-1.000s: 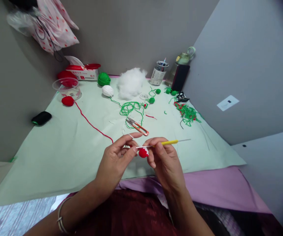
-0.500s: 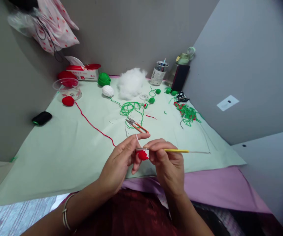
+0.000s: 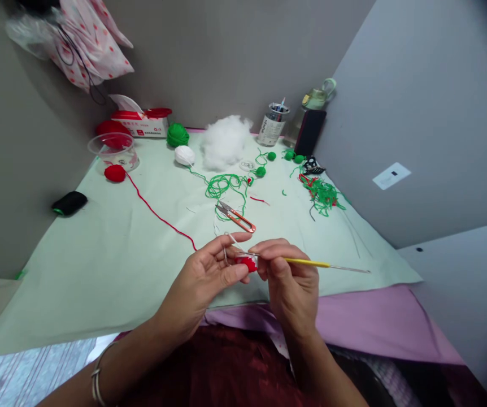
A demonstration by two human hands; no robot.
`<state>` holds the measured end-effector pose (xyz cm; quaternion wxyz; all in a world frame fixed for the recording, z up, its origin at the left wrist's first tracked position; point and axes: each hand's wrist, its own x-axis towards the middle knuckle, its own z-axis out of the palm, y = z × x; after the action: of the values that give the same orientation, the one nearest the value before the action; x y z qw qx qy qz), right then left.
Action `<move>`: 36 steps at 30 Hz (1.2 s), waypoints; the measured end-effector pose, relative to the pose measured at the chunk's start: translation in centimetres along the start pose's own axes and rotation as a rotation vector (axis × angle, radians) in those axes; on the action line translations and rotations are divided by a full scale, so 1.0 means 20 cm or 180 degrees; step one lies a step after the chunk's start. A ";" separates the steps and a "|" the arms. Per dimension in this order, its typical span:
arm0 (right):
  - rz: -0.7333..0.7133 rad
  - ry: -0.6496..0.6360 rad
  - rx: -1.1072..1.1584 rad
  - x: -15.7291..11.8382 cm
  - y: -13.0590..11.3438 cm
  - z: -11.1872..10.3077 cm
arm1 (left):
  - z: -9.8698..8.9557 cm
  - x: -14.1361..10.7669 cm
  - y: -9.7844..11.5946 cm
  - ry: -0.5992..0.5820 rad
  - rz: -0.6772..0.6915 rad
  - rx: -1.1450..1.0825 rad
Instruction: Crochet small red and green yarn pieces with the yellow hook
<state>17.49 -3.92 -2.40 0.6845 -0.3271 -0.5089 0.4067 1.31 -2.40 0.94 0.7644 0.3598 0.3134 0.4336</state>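
Note:
A small red and white crochet piece [image 3: 248,262] is pinched between the thumb and fingers of my left hand [image 3: 209,271]. White yarn [image 3: 235,242] loops over my raised left index finger and runs down to the piece. In my right hand [image 3: 291,277] is a crochet hook [image 3: 311,263] with a yellow grip, its working tip at the top edge of the piece. The hook's other metal end sticks out to the right. Red yarn [image 3: 159,215] leads from a red ball [image 3: 115,173] toward my left hand. Orange-handled thread snips [image 3: 237,217] lie just beyond my fingers.
White stuffing [image 3: 226,141], a green yarn ball [image 3: 178,135] and a white one [image 3: 185,155] sit at the back. Tangled scraps [image 3: 324,195] lie right, near a phone [image 3: 311,133] and pen jar [image 3: 273,125]. At left are a plastic tub [image 3: 114,150] and black spool [image 3: 69,203].
My left thumb has come forward onto the piece, which has turned a little. The white yarn now hangs in a looser loop around my left fingers. The hook has shifted slightly right.

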 end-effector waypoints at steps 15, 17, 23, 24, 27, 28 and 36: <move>0.0420 0.0046 0.0563 0.03 -0.02 0.01 | -0.02 0.01 0.00 0.0181 0.0053 0.0229; 0.0384 -0.0028 0.0500 0.03 -0.03 0.01 | -0.02 0.01 0.00 0.0175 0.0065 0.0250; -0.0176 -0.0181 -0.0417 -0.01 -0.06 -0.01 | -0.01 0.01 0.00 0.0325 0.0183 0.0361; -0.0304 -0.0211 -0.0629 -0.02 -0.07 -0.01 | -0.01 0.01 0.00 0.0384 0.0215 0.0404; -0.0626 -0.0281 -0.1124 -0.04 -0.07 -0.01 | 0.00 0.01 0.01 0.0552 0.0282 0.0554; -0.0732 -0.0310 -0.1261 -0.05 -0.08 -0.01 | 0.01 0.01 0.01 0.0603 0.0292 0.0598; -0.1612 -0.0532 -0.2731 -0.09 -0.03 -0.02 | 0.03 -0.01 -0.01 0.0651 0.0260 0.0346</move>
<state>17.80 -5.91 -2.79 0.5225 -0.4116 -0.7467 0.0069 1.86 -2.83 1.16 0.6895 0.3670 0.3979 0.4812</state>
